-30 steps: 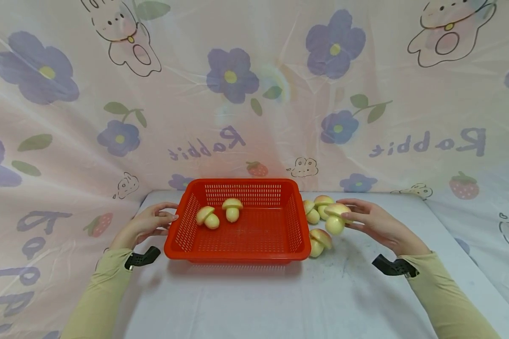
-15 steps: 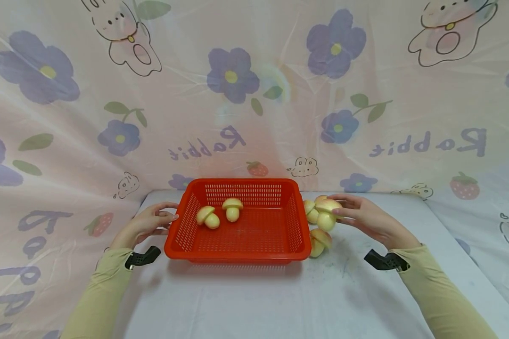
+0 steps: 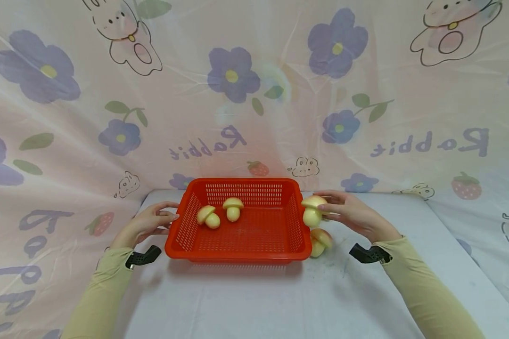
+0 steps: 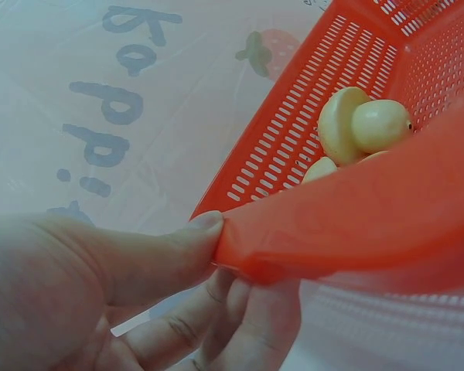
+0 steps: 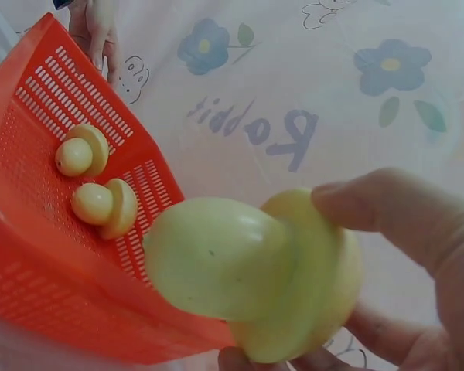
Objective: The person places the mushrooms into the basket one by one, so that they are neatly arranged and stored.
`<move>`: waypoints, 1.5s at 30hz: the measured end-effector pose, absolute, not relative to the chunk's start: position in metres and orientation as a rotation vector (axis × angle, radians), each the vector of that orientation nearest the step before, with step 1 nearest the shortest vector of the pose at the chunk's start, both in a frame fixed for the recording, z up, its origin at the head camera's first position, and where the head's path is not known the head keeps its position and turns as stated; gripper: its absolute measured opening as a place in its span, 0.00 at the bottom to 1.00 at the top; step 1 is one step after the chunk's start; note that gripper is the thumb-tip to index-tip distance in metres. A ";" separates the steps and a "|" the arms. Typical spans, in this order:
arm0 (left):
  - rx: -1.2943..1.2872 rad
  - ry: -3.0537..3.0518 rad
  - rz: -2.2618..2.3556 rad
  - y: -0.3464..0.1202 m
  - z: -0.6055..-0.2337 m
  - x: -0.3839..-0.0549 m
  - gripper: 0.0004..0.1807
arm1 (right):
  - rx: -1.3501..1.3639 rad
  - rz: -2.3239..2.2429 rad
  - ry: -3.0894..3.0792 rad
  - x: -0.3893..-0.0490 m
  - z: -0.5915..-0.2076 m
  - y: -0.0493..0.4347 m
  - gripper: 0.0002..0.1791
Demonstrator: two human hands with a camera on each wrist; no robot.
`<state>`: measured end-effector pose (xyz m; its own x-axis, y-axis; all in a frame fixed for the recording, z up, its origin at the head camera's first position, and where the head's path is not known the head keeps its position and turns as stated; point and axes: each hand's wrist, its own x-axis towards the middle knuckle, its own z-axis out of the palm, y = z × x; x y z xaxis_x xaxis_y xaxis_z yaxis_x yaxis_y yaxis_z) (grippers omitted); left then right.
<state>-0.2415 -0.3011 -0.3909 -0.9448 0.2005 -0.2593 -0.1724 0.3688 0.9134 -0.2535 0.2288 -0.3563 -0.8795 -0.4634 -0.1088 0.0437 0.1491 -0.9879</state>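
Observation:
A red plastic basket (image 3: 237,255) stands on the table, with two toy mushrooms (image 3: 233,209) lying in its left half. My left hand (image 3: 146,223) pinches the basket's left rim between thumb and fingers, as the left wrist view shows closely. At the basket's right rim, my right hand (image 3: 354,212) holds another mushroom (image 5: 216,259) by its cap, with the stem pointing toward the basket in the right wrist view. One more mushroom (image 3: 320,242) lies on the table against the basket's right side. Other mushrooms behind the held one are mostly hidden in the head view.
A white-covered table (image 3: 237,301) carries the basket. Behind and beside it hangs a pale curtain (image 3: 280,127) printed with flowers, rabbits and strawberries. The basket's right wall (image 3: 301,226) rises beside my right hand.
My right hand has moved left with its mushroom, from over the loose mushrooms to the basket's right rim. My left hand and the basket have stayed in place.

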 end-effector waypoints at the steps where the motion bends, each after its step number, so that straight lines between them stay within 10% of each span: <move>1: 0.024 2.309 1.599 -0.301 -0.391 -0.241 0.33 | -0.398 -1.784 2.035 -0.255 -0.357 0.227 0.30; 45: 0.003 2.282 1.612 -0.300 -0.389 -0.243 0.33 | -0.287 -1.875 1.873 -0.302 -0.353 0.144 0.29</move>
<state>-0.2426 -0.3001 -0.3894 -0.9401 0.1983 -0.2771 -0.1950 0.3539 0.9147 -0.3023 0.1437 -0.3535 -0.8667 -0.4655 -0.1792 0.1797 0.0438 -0.9827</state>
